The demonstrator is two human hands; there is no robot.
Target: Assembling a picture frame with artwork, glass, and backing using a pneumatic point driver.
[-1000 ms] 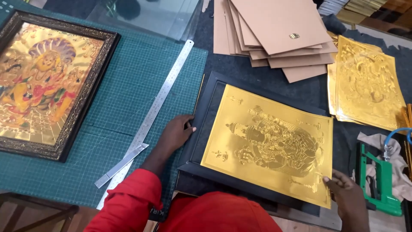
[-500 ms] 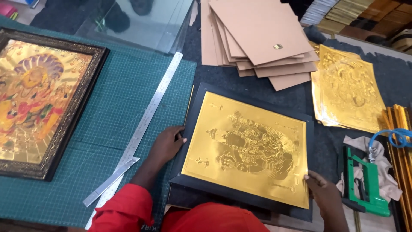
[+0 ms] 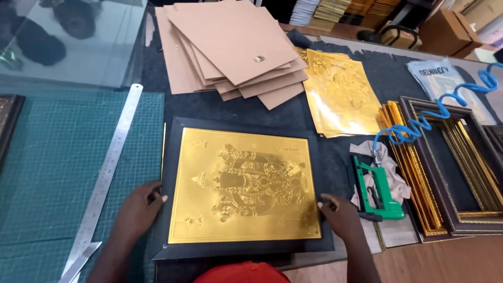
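Observation:
A gold embossed foil sheet [image 3: 246,188] lies on a black backing board [image 3: 173,157] in front of me. My left hand [image 3: 139,209] rests on the board's left edge, fingertips touching the foil's lower left side. My right hand [image 3: 340,215] presses on the board's lower right corner, fingers at the foil's right edge. Neither hand lifts anything; both lie flat with fingers spread.
A steel ruler [image 3: 107,173] lies on the green cutting mat [image 3: 47,173] to the left. Brown backing boards [image 3: 236,44] are stacked behind, beside a pile of gold foils [image 3: 340,94]. To the right are a green staple gun [image 3: 374,191] with blue coiled hose [image 3: 435,115] and several picture frames [image 3: 450,173].
The view has swung right, so the framed picture on the left is almost out of sight and the frames on the right have appeared. Both hands stay at the board's edges.

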